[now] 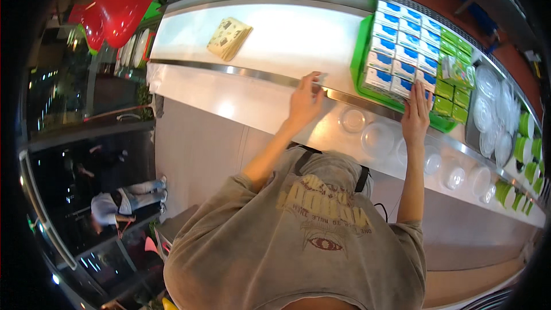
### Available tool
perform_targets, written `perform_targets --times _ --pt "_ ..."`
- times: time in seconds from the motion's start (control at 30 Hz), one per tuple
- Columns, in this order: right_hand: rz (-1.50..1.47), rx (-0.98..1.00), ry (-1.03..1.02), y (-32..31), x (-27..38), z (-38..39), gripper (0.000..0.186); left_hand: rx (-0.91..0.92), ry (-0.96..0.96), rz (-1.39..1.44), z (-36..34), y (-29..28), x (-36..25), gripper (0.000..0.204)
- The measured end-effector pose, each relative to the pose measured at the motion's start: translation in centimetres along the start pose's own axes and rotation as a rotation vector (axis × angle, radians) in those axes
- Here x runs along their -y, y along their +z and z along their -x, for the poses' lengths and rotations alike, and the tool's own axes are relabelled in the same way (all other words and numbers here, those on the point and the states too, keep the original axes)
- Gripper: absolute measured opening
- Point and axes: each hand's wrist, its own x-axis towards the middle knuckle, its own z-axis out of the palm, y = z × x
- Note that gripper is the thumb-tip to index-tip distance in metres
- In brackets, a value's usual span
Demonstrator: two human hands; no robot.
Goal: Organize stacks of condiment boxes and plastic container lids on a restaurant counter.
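My left hand (pixel 306 102) is at the metal edge of the white counter (pixel 298 28), its fingers curled together. A small pale, see-through thing (pixel 321 78) shows at its fingertips; I cannot make out its kind. My right hand (pixel 417 112) has its fingers stretched out, lying against the front of the stacked white-and-blue cartons (pixel 404 54). These small cartons stand in close rows in a bright green tray (pixel 358 60). Green cartons (pixel 442 105) fill the tray's right side, with a clear-wrapped green packet (pixel 459 73) on top of them.
A folded stack of printed yellowish paper (pixel 229 39) lies on the counter's left part. Clear plastic lids (pixel 488 109) and green-and-white paper cups (pixel 523 143) crowd the right end. Round clear containers (pixel 377 139) show below the metal edge. A person (pixel 115 206) is at the far left.
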Motion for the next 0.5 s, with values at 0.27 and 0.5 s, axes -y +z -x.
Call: perform_targets --times 0.27,0.5 --pt "0.032 0.039 -0.027 0.1 -0.6 -0.6 0.046 -0.236 -0.052 -0.351 -1.3 -12.8 12.2 0.043" --pt "0.155 -0.104 0.108 -0.3 5.7 -0.7 0.054 -0.330 0.046 -0.863 -11.4 -18.7 16.5 0.058"
